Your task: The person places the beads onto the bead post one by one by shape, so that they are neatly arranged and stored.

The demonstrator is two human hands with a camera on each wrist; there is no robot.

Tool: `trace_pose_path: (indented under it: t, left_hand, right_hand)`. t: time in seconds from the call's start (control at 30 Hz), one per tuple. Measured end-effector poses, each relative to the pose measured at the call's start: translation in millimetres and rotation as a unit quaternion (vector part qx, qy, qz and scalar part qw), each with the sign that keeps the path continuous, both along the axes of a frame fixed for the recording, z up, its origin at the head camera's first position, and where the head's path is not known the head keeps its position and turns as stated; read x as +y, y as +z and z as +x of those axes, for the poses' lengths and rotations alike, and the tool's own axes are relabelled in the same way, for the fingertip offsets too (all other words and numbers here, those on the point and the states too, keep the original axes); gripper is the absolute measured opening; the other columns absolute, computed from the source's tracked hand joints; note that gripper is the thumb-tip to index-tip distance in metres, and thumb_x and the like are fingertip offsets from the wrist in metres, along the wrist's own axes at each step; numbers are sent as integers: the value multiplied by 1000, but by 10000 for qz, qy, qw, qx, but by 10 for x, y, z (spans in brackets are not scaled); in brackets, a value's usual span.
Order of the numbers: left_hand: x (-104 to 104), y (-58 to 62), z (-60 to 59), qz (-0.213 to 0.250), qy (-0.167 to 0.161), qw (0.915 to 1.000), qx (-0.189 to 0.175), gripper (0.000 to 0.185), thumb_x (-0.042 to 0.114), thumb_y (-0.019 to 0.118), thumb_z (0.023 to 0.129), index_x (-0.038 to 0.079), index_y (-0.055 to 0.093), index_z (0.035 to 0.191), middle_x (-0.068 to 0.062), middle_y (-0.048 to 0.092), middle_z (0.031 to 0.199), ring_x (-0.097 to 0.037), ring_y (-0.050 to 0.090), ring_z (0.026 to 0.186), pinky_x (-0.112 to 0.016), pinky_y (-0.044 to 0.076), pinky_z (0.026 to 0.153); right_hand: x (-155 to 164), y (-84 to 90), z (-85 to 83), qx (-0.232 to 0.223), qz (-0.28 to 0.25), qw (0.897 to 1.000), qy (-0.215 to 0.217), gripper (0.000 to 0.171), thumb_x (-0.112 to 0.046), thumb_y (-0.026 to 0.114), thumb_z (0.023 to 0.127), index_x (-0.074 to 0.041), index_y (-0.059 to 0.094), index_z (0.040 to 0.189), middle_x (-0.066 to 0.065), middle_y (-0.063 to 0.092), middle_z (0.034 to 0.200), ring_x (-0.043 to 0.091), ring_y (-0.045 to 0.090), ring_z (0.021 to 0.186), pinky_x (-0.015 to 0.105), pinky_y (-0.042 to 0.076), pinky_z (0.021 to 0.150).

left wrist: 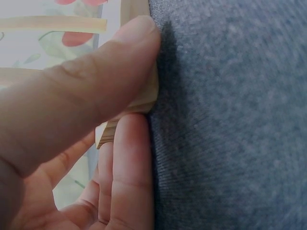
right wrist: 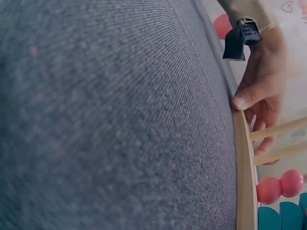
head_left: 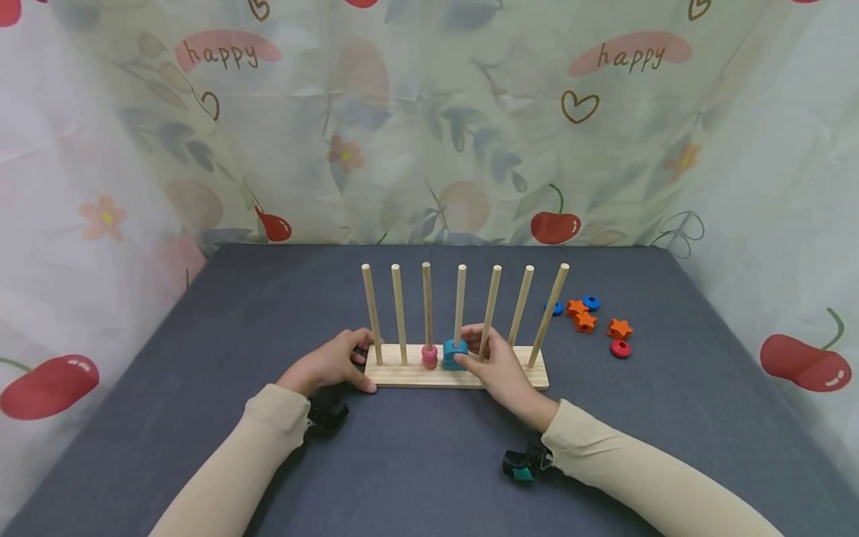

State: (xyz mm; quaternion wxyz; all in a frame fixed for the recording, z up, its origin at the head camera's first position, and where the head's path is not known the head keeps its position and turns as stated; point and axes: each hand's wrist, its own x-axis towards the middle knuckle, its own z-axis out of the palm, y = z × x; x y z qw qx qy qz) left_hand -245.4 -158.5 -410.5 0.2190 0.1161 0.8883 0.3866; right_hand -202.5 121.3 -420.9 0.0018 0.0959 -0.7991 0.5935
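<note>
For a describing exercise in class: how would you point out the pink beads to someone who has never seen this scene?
On the dark table sits a long wooden board with seven upright pegs. From the left, the third peg carries two round beads at its foot. Their pink colour sets them apart from the blue stack on the next peg.

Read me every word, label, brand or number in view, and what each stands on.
"happy": backdrop cloth, left pink patch.
"happy": backdrop cloth, right pink patch.
Lettering, right wrist view's upper right edge: cut off, too blurred to read.
None legible on the wooden peg stand, pink beads or blue pieces.
</note>
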Motion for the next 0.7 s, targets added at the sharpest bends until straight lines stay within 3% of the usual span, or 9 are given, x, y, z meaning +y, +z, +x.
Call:
trace_pose_path:
  t: [0.4,0.7]
  left_hand:
    - [-10,-20,9,52,44,10000,2,73,3,88,65,2,49,127,-21,42,126,-32,54,111,-41,49,91]
    - [-16,-34,-2,64,95,9999,55,72,3,88,65,4,50,126,-19,42,125,-31,54,110,-41,48,91]
  right_hand:
    - [6,-81,-24,-225,282,9993,-50,35,1,67,87,2,55,119,18,61,112,27,58,106,43,48,94]
    - [76,-111,13,-208,395,9989,157,45,-2,67,88,2,51,130,20,58,121,32,55,115,47,44,100]
